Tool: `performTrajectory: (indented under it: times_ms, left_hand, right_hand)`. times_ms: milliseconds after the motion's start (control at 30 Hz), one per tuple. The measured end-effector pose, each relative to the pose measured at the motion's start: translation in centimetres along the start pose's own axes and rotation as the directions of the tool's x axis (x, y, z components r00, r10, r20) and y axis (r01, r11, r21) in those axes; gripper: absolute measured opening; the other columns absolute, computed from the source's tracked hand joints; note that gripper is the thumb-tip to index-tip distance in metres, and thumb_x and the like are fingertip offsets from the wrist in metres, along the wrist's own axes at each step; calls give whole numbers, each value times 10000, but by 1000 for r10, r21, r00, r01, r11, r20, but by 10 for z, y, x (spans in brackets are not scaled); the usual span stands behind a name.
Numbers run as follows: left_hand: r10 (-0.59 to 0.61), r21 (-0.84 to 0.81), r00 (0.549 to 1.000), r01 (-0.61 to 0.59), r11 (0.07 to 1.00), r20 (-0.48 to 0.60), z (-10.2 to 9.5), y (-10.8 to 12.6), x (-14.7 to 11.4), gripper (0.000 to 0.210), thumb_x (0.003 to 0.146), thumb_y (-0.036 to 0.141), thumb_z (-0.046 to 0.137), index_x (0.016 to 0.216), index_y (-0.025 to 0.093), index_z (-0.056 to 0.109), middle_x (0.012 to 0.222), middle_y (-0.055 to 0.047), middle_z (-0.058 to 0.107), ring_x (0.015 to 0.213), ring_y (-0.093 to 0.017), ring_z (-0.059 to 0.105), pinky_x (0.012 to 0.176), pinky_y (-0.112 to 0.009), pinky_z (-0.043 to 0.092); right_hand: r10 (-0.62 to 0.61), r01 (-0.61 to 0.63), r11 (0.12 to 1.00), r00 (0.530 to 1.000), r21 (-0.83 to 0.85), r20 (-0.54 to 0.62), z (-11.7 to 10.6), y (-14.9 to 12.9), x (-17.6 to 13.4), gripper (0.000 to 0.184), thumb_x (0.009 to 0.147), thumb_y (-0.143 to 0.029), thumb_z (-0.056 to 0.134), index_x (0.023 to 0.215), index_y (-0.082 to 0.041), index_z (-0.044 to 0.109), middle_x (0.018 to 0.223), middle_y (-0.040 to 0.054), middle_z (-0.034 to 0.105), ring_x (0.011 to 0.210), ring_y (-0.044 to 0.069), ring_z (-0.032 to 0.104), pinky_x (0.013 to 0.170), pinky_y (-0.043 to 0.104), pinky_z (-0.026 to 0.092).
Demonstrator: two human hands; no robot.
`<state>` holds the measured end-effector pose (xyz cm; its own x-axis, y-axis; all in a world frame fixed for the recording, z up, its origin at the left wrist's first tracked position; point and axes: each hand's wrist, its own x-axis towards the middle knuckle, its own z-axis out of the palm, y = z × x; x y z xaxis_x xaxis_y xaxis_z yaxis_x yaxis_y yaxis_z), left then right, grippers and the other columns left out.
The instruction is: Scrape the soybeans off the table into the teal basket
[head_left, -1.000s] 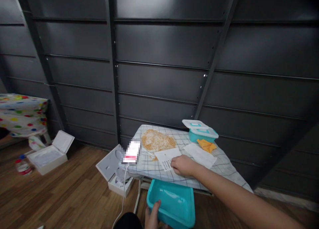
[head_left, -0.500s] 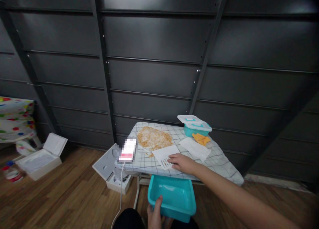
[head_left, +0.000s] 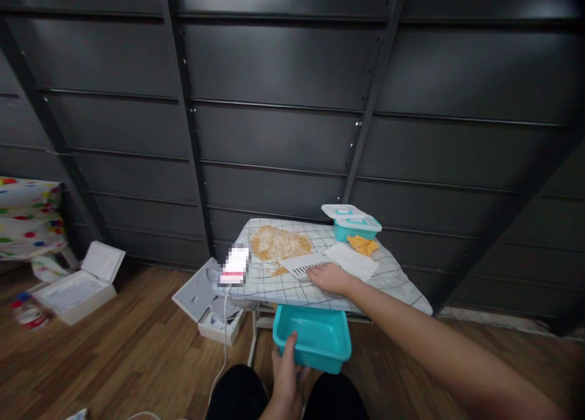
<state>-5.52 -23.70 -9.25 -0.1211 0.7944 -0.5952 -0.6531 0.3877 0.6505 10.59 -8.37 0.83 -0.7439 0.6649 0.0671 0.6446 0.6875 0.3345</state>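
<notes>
My left hand [head_left: 286, 365] grips a teal plastic tub [head_left: 315, 331] by its near left corner, thumb over the rim and fingers below. The tub is held above my knees, just under the table's front edge. My right hand [head_left: 331, 278] is closed on the near right end of a flat white slotted sheet [head_left: 299, 264] lying low over the table. Its fingertips are partly hidden. Right behind the sheet spreads a pile of yellow grains [head_left: 278, 245] with white, finer material on top.
A checked cloth [head_left: 269, 292] covers the small table. On it are a phone [head_left: 235, 266] with a cable, white paper [head_left: 350, 261], a yellow cloth [head_left: 363, 245] and a lidded teal box [head_left: 354, 227]. Open white boxes [head_left: 222, 328] and a bottle [head_left: 30, 313] stand on the floor.
My right hand has closed from spread fingers onto the slotted sheet, and the sheet has turned, its slots now lying more along the near side. The tub stays in my left hand.
</notes>
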Motion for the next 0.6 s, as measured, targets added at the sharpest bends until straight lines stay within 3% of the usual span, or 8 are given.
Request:
performTrajectory:
  times_ms: [300, 600]
  left_hand:
    - [-21, 22, 1000, 21, 1000, -13, -7, -2, 0, 645, 706, 549, 639, 1245, 266, 427, 1240, -117, 580, 1066, -289, 591, 739, -387, 510]
    - [-40, 26, 999, 40, 999, -2, -13, 1, 6, 675, 696, 565, 648, 1262, 266, 434, 1237, -133, 583, 1054, -300, 597, 758, -421, 508]
  right_hand:
    - [195, -194, 981, 978, 31, -66, -26, 22, 25, 252, 898, -130, 426, 1047, -158, 627, 1052, 116, 664, 1007, 226, 584, 887, 339, 403]
    - [247, -233, 964, 963, 126, -105, -38, 35, 41, 299, 878, -113, 423, 1061, -177, 651, 1082, 89, 656, 999, 209, 582, 872, 315, 393]
